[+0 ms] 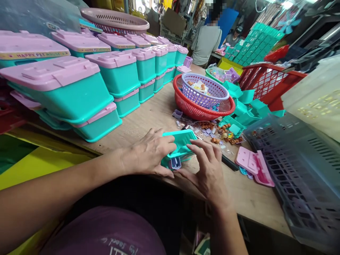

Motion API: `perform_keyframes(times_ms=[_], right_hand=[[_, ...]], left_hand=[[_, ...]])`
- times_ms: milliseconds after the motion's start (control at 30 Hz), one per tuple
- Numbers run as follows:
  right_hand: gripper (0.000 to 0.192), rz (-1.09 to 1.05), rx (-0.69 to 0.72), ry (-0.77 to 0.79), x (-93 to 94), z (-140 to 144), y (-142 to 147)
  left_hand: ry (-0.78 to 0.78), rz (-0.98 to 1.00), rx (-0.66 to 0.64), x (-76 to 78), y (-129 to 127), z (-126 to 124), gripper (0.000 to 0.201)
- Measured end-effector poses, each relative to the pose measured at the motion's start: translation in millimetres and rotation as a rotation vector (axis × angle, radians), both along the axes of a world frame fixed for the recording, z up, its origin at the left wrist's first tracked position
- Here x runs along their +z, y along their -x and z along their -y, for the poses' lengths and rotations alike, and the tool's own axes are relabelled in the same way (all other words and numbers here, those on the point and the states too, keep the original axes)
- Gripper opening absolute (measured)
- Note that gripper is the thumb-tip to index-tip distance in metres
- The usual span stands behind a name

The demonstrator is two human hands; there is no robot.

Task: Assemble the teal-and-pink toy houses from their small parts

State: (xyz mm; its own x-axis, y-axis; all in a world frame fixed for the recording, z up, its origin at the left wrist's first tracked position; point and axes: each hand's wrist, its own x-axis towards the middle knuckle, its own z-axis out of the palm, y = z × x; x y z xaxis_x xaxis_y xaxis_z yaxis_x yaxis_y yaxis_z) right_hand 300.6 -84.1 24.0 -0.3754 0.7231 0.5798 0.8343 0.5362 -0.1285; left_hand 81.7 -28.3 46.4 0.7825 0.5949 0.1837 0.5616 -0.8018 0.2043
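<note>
A small turquoise plastic box (183, 141) stands at the table's front edge with its open top facing up. On its left side my left hand (151, 152) grips it, fingers over the rim and thumb low at the front. My right hand (207, 166) holds the right side, fingertips at the rim and thumb near the lower front. Between the thumbs, a purple latch-like part (175, 163) shows on the box's front. The inside of the box is partly hidden by my fingers.
Stacked turquoise boxes with pink lids (114, 71) line the left. Behind my hands, a purple basket (204, 90) sits in a red basket (186, 104), near loose small parts (212, 132). Pink lid pieces (248, 161) and a grey crate (289, 166) are right. A person (207, 42) stands behind.
</note>
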Motion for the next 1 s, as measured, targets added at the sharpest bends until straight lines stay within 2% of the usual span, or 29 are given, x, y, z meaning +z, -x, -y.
perform_keyframes(times_ms=[133, 300, 433, 700, 1000], right_hand=[[0.041, 0.109, 0.144, 0.120, 8.3, -16.3, -3.8], [0.032, -0.008, 0.226, 0.218, 10.5, -25.9, -0.1], [0.030, -0.063, 0.236, 0.244, 11.6, -28.9, 2.5], [0.026, -0.132, 0.221, 0.310, 14.2, -22.1, 5.2], [0.022, -0.159, 0.219, 0.338, 19.0, -20.2, 9.2]], left_hand=[[-0.044, 0.006, -0.027, 1.7, -3.8, -5.1, 0.037], [-0.019, 0.054, -0.113, 2.3, -2.6, -11.3, 0.024], [-0.010, 0.081, -0.142, 2.9, -2.5, -12.6, 0.021], [0.005, 0.050, -0.061, 4.8, -1.8, -11.7, 0.024], [0.010, 0.057, -0.053, -1.2, -0.2, -13.8, 0.029]])
